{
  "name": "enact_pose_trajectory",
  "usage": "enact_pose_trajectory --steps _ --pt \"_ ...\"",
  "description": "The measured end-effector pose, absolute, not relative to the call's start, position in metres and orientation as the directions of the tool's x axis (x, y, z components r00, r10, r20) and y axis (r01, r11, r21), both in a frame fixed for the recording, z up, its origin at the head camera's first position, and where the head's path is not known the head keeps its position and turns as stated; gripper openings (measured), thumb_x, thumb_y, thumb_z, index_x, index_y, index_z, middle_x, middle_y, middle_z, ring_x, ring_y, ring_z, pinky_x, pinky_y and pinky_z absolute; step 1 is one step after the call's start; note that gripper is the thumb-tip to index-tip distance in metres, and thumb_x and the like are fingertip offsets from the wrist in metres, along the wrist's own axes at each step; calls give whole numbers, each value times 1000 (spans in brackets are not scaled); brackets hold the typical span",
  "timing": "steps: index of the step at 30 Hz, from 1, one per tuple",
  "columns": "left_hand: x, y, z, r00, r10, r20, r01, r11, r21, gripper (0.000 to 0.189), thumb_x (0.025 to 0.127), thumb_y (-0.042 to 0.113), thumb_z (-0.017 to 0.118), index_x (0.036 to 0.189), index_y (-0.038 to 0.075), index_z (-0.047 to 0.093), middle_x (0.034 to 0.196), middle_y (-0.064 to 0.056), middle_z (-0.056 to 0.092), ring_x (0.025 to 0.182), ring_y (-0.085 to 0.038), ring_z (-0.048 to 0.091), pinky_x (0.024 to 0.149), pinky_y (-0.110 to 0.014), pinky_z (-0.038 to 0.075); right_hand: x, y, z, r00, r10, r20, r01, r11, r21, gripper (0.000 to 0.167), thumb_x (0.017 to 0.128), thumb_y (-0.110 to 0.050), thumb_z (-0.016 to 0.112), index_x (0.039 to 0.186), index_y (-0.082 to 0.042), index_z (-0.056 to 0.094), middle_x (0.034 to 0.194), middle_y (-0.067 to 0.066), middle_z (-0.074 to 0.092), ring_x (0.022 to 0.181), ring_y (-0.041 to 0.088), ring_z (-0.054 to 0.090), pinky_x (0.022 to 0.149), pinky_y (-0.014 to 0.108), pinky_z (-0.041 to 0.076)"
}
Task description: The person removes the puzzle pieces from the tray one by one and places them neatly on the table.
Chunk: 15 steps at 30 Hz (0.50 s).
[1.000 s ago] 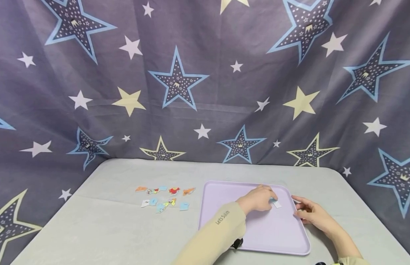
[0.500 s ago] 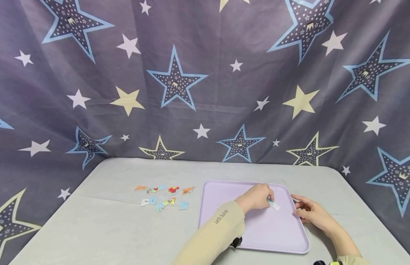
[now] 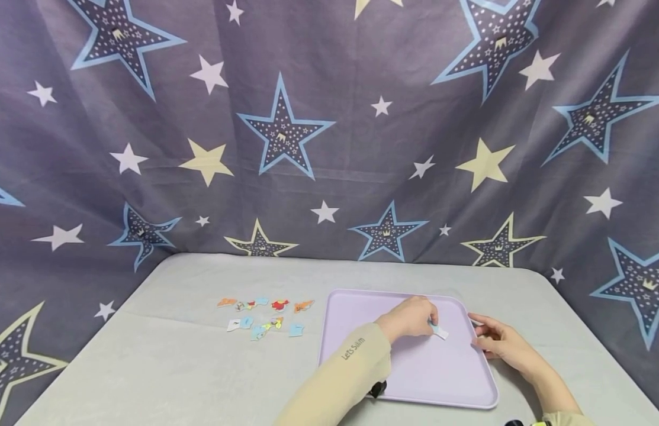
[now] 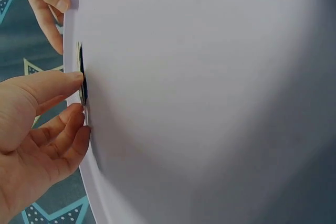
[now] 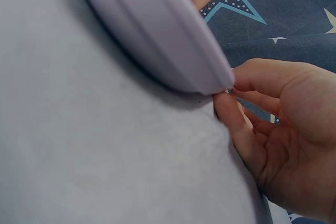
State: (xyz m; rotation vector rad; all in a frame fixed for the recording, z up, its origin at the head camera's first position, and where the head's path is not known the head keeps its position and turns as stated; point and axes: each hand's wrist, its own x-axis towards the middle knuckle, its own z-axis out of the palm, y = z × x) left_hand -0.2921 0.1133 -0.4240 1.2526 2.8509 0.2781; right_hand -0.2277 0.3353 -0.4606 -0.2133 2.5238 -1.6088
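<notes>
A lilac tray (image 3: 414, 378) lies on the grey table. My left hand (image 3: 412, 318) reaches over its far right part and pinches a small white and light-blue puzzle piece (image 3: 440, 332) at its fingertips, low over the tray floor. In the left wrist view the puzzle piece (image 4: 81, 80) shows edge-on between the fingertips (image 4: 73, 77). My right hand (image 3: 494, 340) holds the tray's right rim (image 5: 173, 40), with thumb and fingers (image 5: 231, 111) curled at its edge.
Several loose colourful puzzle pieces (image 3: 265, 316) lie in a cluster on the table left of the tray. A star-patterned dark cloth (image 3: 329, 148) hangs behind and round the table. Bare grey tabletop (image 3: 174, 367) lies at the front left.
The puzzle piece has shifted slightly left and nearer under my left fingertips. My right hand stays on the tray's rim.
</notes>
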Motion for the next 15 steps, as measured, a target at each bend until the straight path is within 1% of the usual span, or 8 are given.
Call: enact_pose_trajectory --steps 3,6,10,15 --pt "-292 112 -424 -690 723 37 717 674 179 14 74 21 71 87 24 70 83 16 62 85 -2 50 81 -12 37 -228 335 -462 -981 -187 -48 -35 415 -909 62 84 -10 59 135 10 30 95 6 47 74 2 48 62 26 50" --pt "-293 110 -424 -692 722 17 711 677 190 15 74 21 71 88 23 70 83 16 63 85 -3 50 81 -14 38 -228 335 -462 -981 -186 -47 -35 412 -910 62 84 -10 60 135 10 30 95 5 47 74 2 48 62 26 50" --pt "-295 107 -423 -677 735 20 725 662 190 13 72 20 72 85 24 70 78 16 60 78 -2 46 73 -13 38 -228 337 -463 -980 -200 -22 -63 412 -909 61 84 -9 59 134 12 29 95 6 48 74 2 49 62 26 51" --pt "-291 100 -413 -700 715 2 699 684 210 15 71 22 73 85 24 70 82 11 54 76 -3 45 70 -14 38 -228 337 -463 -980 -195 -23 -59 404 -913 61 84 -8 59 134 12 30 95 6 48 74 3 49 62 26 51"
